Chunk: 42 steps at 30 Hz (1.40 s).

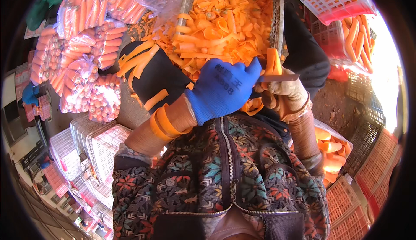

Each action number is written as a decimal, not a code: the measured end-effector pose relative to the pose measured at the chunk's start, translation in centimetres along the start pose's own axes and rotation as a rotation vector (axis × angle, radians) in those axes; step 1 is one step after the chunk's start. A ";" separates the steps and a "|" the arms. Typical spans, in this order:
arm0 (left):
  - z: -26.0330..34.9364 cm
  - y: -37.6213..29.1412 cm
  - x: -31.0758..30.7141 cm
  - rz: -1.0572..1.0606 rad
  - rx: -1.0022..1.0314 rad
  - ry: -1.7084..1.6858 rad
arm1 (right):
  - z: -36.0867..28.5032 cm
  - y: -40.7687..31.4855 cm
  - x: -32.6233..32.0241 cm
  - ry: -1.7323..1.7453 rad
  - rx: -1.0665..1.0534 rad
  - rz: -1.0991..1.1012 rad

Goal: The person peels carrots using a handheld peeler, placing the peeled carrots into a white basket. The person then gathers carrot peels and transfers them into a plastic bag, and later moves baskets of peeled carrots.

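Note:
My left hand (224,89), in a blue knit glove bearing writing, is closed at the handle end of a knife; the handle itself is hidden. The flat metal blade (282,78) points right, across an orange carrot piece (273,63). Around that piece curl the fingers of my right hand (287,89), in a beige glove. Both hands are close together above my lap. Loops of carrot peel (159,123) hang on my left forearm. Just beyond the hands, a trough (278,16) is heaped with carrot peelings (224,22) and cut ends.
Clear bags of carrots (81,51) are piled at the left. Peel strips (139,58) lie over my left knee. Crates of carrots (334,42) stand at the upper right, and another carrot container (344,142) sits by my right elbow. Stacked plastic crates (104,152) are at lower left.

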State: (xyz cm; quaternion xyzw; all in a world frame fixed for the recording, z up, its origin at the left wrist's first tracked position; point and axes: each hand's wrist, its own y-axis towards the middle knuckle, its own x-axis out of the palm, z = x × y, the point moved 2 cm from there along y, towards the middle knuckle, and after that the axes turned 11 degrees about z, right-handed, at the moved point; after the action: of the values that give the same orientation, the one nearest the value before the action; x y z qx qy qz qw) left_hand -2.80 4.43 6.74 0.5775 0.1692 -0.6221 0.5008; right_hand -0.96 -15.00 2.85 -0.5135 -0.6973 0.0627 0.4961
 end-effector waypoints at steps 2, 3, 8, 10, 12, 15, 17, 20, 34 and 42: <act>0.0 0.0 0.1 -0.043 0.008 0.055 | -0.3 0.0 0.6 0.008 -0.014 0.011; 0.0 0.0 0.1 -0.050 0.013 0.088 | -0.4 0.0 0.8 -0.023 -0.021 0.024; -0.6 -0.2 1.3 -0.053 0.096 0.334 | -0.3 0.2 0.7 -0.048 -0.014 0.057; -1.0 -0.1 1.9 0.008 0.162 0.449 | 0.1 0.4 0.1 -0.029 0.003 0.062; -1.5 0.0 2.5 0.123 0.242 0.550 | 0.9 0.6 -0.2 0.042 0.021 0.055; -2.1 0.5 3.6 0.142 0.273 0.596 | 2.3 0.8 0.3 0.225 0.066 0.020; -2.8 0.9 4.4 0.045 0.123 0.378 | 3.2 0.7 1.3 0.402 0.097 0.024; -5.3 1.1 6.0 -0.333 -0.653 -0.384 | 4.3 0.4 2.6 -0.012 0.133 0.092; -11.4 -3.1 9.0 -0.057 -0.755 -0.460 | -1.7 1.8 2.8 -0.502 -0.057 0.407; -9.7 -4.8 8.1 -0.123 -0.859 -0.631 | -22.5 0.6 2.7 -0.853 -1.094 0.966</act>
State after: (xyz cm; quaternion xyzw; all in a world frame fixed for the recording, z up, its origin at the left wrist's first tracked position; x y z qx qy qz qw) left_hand -0.06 10.80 -4.88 0.0948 0.2834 -0.6685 0.6810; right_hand 16.49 -22.13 15.43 -0.8554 -0.4608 0.1097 -0.2094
